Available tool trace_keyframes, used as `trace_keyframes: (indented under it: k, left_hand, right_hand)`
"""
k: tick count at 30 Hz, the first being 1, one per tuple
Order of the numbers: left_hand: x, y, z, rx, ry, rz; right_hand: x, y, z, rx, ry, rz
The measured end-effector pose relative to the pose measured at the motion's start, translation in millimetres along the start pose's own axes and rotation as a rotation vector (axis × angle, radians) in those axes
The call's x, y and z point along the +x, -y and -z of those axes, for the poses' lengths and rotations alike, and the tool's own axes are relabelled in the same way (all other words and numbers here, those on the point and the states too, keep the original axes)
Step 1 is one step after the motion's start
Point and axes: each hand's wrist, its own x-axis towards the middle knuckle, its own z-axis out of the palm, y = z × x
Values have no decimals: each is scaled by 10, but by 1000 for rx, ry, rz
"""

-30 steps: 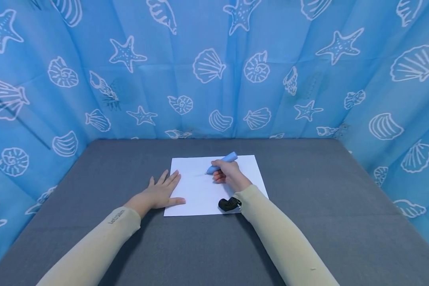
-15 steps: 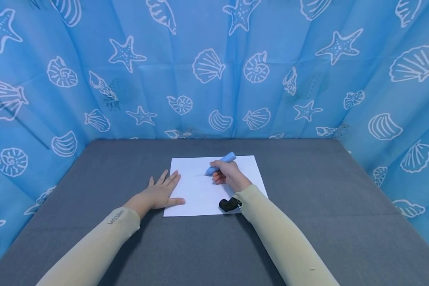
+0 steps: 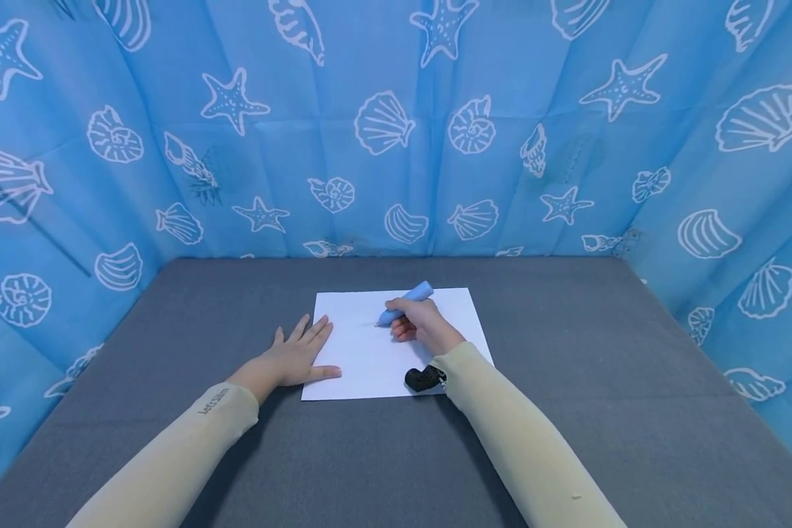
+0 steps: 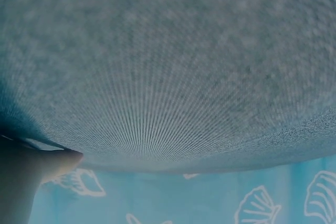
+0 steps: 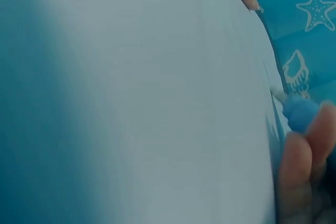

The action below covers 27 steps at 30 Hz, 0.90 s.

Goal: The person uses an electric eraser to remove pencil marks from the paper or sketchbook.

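A white sheet of paper [image 3: 363, 370] lies on the table. My left hand [image 3: 292, 361] rests flat on its left edge, fingers spread and thumb reaching over the sheet. Over the right half, my right hand [image 3: 425, 321] holds a thick blue pen [image 3: 417, 292] between thumb and fingers, tilted with its blunt end up and to the right. The pen's narrow pale tip [image 5: 278, 95] is at the paper in the right wrist view. A faint mark shows near the tip. In the left wrist view only part of the left hand [image 4: 31, 177] appears, beside the grey cloth.
A grey cloth [image 3: 383, 462] covers the table around the paper. Beside the right cuff, over the paper's lower right, is a black rounded device [image 3: 422, 378]. A blue curtain [image 3: 396, 176] with white shells and starfish hangs behind and along the sides.
My right hand and the pen have shifted slightly left and toward me, the tip moving down the paper. The left hand has stayed in place.
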Motion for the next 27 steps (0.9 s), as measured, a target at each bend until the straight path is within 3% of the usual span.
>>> trace_keyframes:
  k: [11,15,20,27]
  left_hand:
    - [-35,-39,37,-10,8,2]
    - [-51,-65,55,-10,6,8]
    - [-25,-33,29,-2,8,15]
    - [-66,-62,62,-18,0,-9]
  right_hand:
    - [8,0,-1,-2,1,1]
    - [19,-8,-12,27,-44,12]
    - [-4,-2,-13,8,-6,11]
    - [-18,1,-21,19,-26,16]
